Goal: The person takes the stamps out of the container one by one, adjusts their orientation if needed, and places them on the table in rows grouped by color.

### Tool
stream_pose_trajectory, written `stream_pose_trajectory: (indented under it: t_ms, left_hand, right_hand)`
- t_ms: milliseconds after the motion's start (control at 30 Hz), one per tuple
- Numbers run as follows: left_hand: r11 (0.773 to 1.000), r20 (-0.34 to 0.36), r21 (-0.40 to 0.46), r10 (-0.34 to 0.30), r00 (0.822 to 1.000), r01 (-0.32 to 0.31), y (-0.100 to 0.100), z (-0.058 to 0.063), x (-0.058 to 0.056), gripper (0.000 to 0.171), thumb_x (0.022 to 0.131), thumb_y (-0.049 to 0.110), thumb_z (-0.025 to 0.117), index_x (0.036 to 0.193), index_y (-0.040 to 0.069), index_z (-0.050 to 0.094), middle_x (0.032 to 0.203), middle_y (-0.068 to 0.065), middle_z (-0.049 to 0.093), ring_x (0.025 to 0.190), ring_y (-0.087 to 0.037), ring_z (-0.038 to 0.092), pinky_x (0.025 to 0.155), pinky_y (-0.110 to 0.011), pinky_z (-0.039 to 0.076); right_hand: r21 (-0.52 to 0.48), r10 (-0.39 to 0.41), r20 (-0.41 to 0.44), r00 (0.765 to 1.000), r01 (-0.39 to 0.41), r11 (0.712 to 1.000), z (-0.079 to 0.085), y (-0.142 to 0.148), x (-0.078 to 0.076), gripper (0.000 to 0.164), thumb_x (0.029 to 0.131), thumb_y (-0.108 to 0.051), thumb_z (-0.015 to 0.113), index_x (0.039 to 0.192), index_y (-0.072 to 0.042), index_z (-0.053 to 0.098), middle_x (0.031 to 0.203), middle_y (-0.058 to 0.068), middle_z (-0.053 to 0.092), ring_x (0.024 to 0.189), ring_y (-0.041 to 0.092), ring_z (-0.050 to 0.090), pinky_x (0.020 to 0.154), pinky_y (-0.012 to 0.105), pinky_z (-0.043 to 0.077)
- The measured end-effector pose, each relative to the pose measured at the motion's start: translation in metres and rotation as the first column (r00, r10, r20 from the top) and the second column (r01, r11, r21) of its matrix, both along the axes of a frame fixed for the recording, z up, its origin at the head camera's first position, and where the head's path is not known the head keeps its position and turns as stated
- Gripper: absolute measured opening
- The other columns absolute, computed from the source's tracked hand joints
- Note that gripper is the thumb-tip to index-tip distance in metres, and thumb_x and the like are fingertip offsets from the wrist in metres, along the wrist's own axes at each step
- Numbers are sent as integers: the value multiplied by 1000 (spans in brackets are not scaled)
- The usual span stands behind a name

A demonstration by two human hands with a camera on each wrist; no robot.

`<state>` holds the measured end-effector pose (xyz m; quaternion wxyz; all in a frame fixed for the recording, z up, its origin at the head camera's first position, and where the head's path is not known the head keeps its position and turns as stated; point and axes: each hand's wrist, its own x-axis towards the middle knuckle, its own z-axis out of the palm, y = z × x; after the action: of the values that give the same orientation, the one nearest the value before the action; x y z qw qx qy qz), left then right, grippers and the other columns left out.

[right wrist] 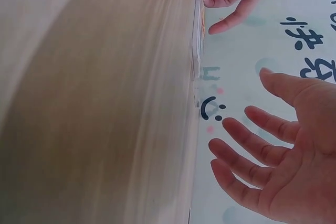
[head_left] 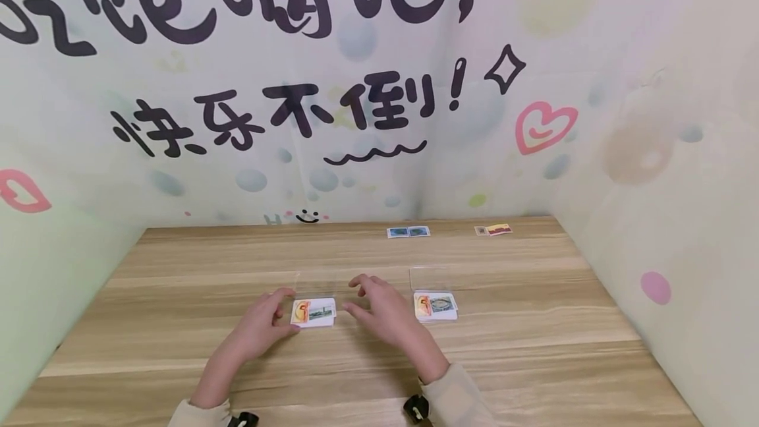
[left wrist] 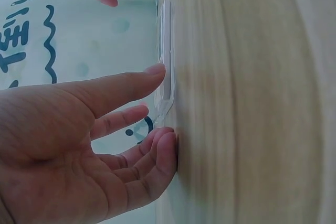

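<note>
Sleeves (head_left: pixel 458 395), hands (head_left: pixel 382 310), woodgrain tabletop (head_left: pixel 534 361), lettered wall (head_left: pixel 474 170)

On the bench (head_left: pixel 504 374), two stamp cases lie well apart, side by side: the left case (head_left: pixel 314 326) and the right case (head_left: pixel 435 319). Behind each lies its lid, folded back. The left hand (head_left: pixel 261 325) is at the left case's left end; the right hand (head_left: pixel 385 308) is between the cases. Near the bench's back edge, a stamp pair (head_left: pixel 408 232) lies left of two other stamps (head_left: pixel 493 230).
</note>
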<state>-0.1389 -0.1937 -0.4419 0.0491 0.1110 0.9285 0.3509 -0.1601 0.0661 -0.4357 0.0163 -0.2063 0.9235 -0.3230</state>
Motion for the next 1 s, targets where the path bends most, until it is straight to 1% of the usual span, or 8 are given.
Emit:
stream_pose_trajectory:
  t_ms: [300, 567, 800, 1000]
  left_hand:
    - [1000, 27, 0, 12, 1000, -12, 1, -4, 0, 53, 85, 8, 87, 131, -2, 62, 87, -4, 49, 78, -17, 44, 68, -28, 37]
    - [1000, 42, 6, 11, 999, -11, 0, -3, -2, 57, 84, 10, 88, 133, -3, 62, 89, -5, 49, 81, -18, 44, 69, -29, 37]
    - [999, 49, 33, 6, 999, -7, -1, -3, -3, 56, 83, 8, 89, 132, -3, 62, 86, -5, 47, 77, -18, 43, 66, -28, 35]
    - [999, 48, 32, 10, 999, -11, -1, -3, -4, 56, 82, 7, 89, 130, -4, 62, 85, -5, 47, 76, -18, 43, 65, -27, 35]
  right_hand:
    - [-23, 18, 45, 999, -17, 1000, 0, -7, 0, 36, 101, -28, 74, 129, -8, 67, 111, 12, 70, 90, 21, 64, 74, 30, 52]
    - [-18, 25, 58, 998, -24, 1000, -2, -12, -4, 33, 101, -26, 74, 128, -8, 67, 111, 11, 70, 93, 23, 65, 77, 32, 53]
    - [-10, 36, 62, 997, -35, 999, -3, -16, -7, 30, 102, -24, 73, 127, -9, 67, 111, 10, 71, 96, 23, 67, 80, 33, 55]
    - [-11, 41, 75, 996, -41, 999, -4, -18, -9, 28, 101, -23, 74, 124, -8, 68, 109, 10, 71, 95, 22, 67, 80, 33, 56]
